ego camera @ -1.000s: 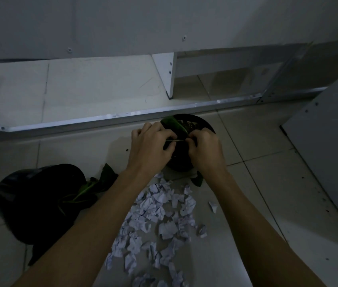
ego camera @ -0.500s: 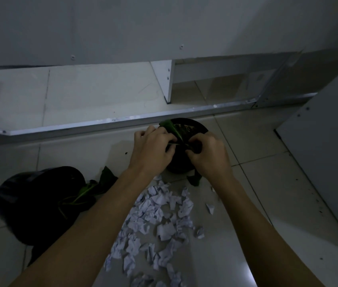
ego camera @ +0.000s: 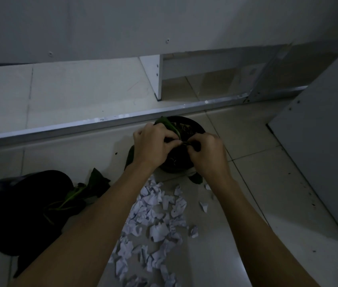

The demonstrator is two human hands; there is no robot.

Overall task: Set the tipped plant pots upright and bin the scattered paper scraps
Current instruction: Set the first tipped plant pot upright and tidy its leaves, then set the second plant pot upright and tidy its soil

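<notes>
A black plant pot (ego camera: 186, 129) stands upright on the tiled floor, soil and a green leaf (ego camera: 167, 123) showing in its mouth. My left hand (ego camera: 153, 146) and my right hand (ego camera: 207, 154) meet over its near rim, both pinching the plant's stem and leaves. A second, larger black pot (ego camera: 16, 206) lies tipped on its side at the lower left, its leaves (ego camera: 93, 185) spilling toward the middle. Several crumpled white paper scraps (ego camera: 155, 220) lie scattered on the floor between my forearms.
A metal floor rail (ego camera: 101, 121) runs across just behind the upright pot. A white panel (ego camera: 155, 77) stands behind it, and a grey cabinet side (ego camera: 319, 152) closes off the right. No bin shows in view.
Both hands have stayed on the plant in the upright pot, shifting only slightly. The view has drifted a little; the tipped pot and scraps lie as before.
</notes>
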